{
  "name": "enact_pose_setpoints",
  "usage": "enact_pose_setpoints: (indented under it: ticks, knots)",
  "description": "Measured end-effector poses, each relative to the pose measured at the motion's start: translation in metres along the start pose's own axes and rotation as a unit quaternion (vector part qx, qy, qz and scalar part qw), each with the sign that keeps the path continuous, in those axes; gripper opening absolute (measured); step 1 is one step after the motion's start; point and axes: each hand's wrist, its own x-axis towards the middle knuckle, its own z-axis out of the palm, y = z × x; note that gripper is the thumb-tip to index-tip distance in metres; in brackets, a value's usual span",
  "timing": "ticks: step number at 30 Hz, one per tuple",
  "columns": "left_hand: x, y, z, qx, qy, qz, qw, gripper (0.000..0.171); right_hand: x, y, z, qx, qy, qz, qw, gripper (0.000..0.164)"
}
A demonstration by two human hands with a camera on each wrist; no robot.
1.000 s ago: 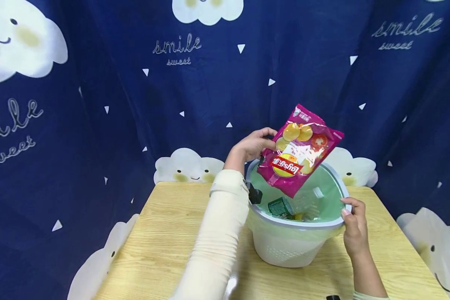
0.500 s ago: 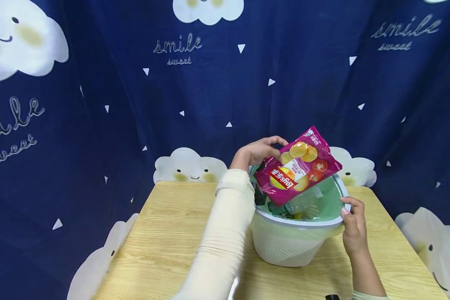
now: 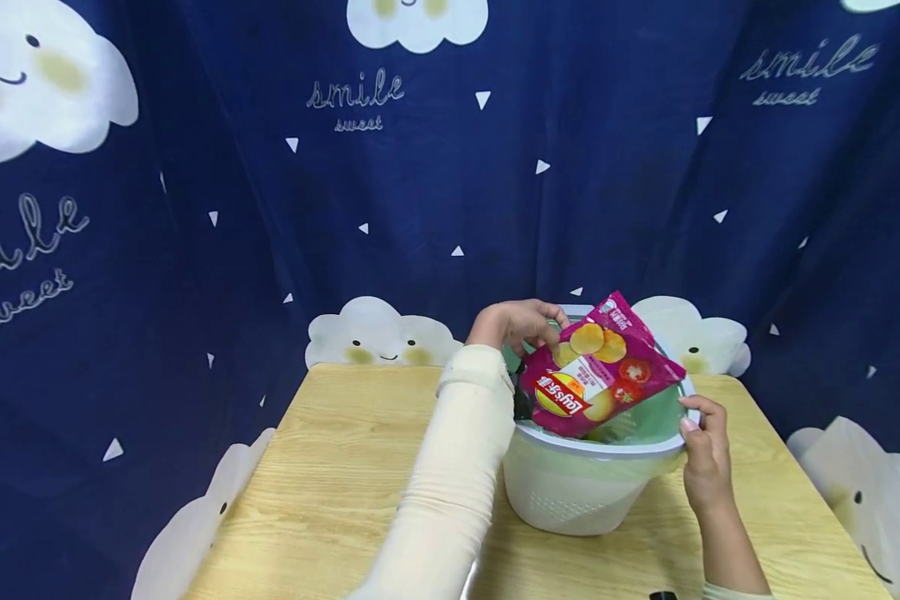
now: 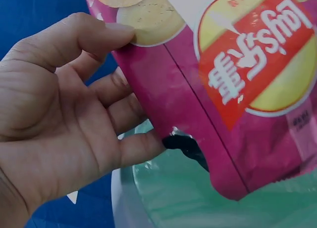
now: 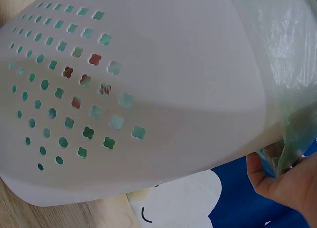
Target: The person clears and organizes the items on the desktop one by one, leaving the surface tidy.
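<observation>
My left hand (image 3: 523,323) pinches a magenta Lay's chip bag (image 3: 592,367) by its left edge, thumb on the printed front and fingers behind. The bag is tilted, its lower part within the mouth of a white bin (image 3: 570,500) lined with a pale green plastic bag (image 3: 660,417). In the left wrist view, a torn dark gap shows in the chip bag (image 4: 237,153) near the little finger. My right hand (image 3: 707,454) grips the bin's right rim, thumb outside; the right wrist view shows that hand (image 5: 292,186) by the liner's folded edge. The bin's contents are mostly hidden behind the chip bag.
The bin stands on a wooden table (image 3: 330,467), with a blue cloud-print curtain (image 3: 420,167) behind. Red and dark green shapes show through the holes in the bin wall (image 5: 188,79). A small black object (image 3: 663,595) lies at the bottom edge.
My left hand has lowered the chip bag down into the bin's mouth, covering the green-labelled clear bottle that was visible there. My right hand stays on the rim.
</observation>
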Motion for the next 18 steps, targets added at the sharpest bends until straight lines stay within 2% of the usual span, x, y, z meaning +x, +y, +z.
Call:
enact_pose_setpoints:
  ticks: [2, 5, 14, 18]
  knots:
    - [0.0, -0.0024, -0.0003, -0.001, -0.007, -0.014, 0.9999, 0.023, -0.001, -0.0006, 0.0005, 0.003, 0.002, -0.003, 1.0, 0.029]
    - [-0.0008, -0.0049, -0.0017, 0.007, -0.02, -0.018, 0.9996, 0.02, -0.0015, -0.0012, 0.0005, 0.005, 0.0, -0.006, 1.0, 0.028]
    - [-0.0037, -0.0056, -0.0042, 0.062, -0.038, -0.051, 0.9961, 0.019, -0.0008, -0.0035, 0.0019, -0.012, 0.005, 0.003, 1.0, 0.028]
    - [-0.0037, -0.0049, -0.001, 0.068, -0.031, -0.043, 0.9962, 0.019, -0.0011, -0.0026, 0.002, -0.005, 0.005, 0.003, 1.0, 0.029]
